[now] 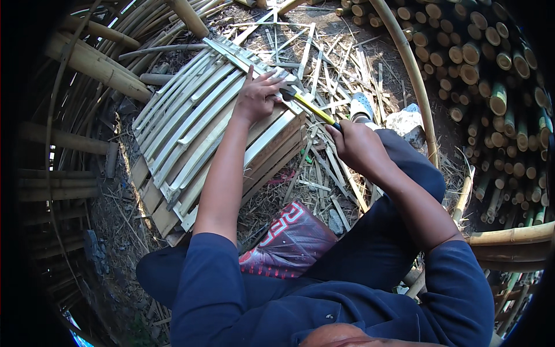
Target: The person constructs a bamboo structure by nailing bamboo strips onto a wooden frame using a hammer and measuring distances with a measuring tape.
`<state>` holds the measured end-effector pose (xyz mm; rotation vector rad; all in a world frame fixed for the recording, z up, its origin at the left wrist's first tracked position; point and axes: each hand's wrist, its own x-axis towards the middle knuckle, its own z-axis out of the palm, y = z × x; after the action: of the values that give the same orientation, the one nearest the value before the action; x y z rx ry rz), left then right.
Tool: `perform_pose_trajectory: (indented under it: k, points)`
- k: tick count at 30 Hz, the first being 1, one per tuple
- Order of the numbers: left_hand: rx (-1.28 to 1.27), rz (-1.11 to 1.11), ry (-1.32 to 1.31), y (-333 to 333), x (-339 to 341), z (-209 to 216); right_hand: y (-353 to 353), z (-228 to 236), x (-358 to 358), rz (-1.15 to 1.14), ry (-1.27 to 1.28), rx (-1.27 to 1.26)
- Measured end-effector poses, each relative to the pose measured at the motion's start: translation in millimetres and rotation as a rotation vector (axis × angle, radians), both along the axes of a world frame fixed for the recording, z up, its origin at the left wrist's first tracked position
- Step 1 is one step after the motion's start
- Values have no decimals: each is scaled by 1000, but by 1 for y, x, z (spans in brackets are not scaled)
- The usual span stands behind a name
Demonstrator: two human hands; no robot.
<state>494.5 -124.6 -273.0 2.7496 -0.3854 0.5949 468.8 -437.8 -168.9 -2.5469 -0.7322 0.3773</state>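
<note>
A slatted wooden piece point(272, 155) stands before me, its top covered by a row of pale, curved bamboo strips point(199, 118). My left hand point(255, 99) rests at the far right ends of the strips. Its little finger stands apart while the thumb and other fingers close toward the hammer head; whatever they pinch is too small to make out. My right hand point(359, 144) is closed round the black grip of a hammer point(314, 109) with a yellow handle. The dark hammer head is down at the strips, right beside my left fingertips.
Cut bamboo offcuts point(347, 69) litter the ground beyond the slats. At the right rises a stack of bamboo poles point(471, 72), with a bent pole point(413, 69) in front. Thick bamboo poles point(98, 66) lie at the left. A dark red printed cloth point(292, 243) lies between my legs.
</note>
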Motion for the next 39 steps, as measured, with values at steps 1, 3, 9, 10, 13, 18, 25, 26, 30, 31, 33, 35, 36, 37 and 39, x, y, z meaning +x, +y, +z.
perform_pose_trajectory:
  k: [1,3,9,10,13,18,25,26,30,31,33,35,36,37,39]
  points:
    - [29,-2,-6,1,1,-2,-1,-3,-1,-6,-8,38]
    - [24,36,20,1,4,-2,0,-2,0,4,-13,-17]
    - [86,354,-102,-9,10,-11,2,-3,1,-2,22,-44]
    - [80,331,-15,-9,11,-8,1,-4,1,-9,29,-30]
    - [38,294,144,-7,13,-3,0,-6,3,-36,13,2]
    - [-148,391,-39,-12,11,-8,1,-1,6,-39,26,-5]
    - [-25,421,194,4,16,8,4,3,9,-26,10,21]
    - [-11,434,259,-2,19,20,2,2,10,-35,16,27]
    - [40,523,345,-18,34,48,-1,-1,12,-43,31,36]
    - [52,556,348,-19,39,48,-1,-1,13,-38,38,41]
    - [157,568,213,-31,45,32,-4,-2,14,-50,32,34]
    - [162,577,254,-36,48,20,-6,-9,16,-55,16,57]
    - [96,596,253,-35,48,16,-7,-10,16,-53,5,61]
    - [146,587,130,-32,51,5,-8,-9,17,-52,5,59]
    - [255,581,-109,-15,53,-17,-4,-6,15,-33,13,65]
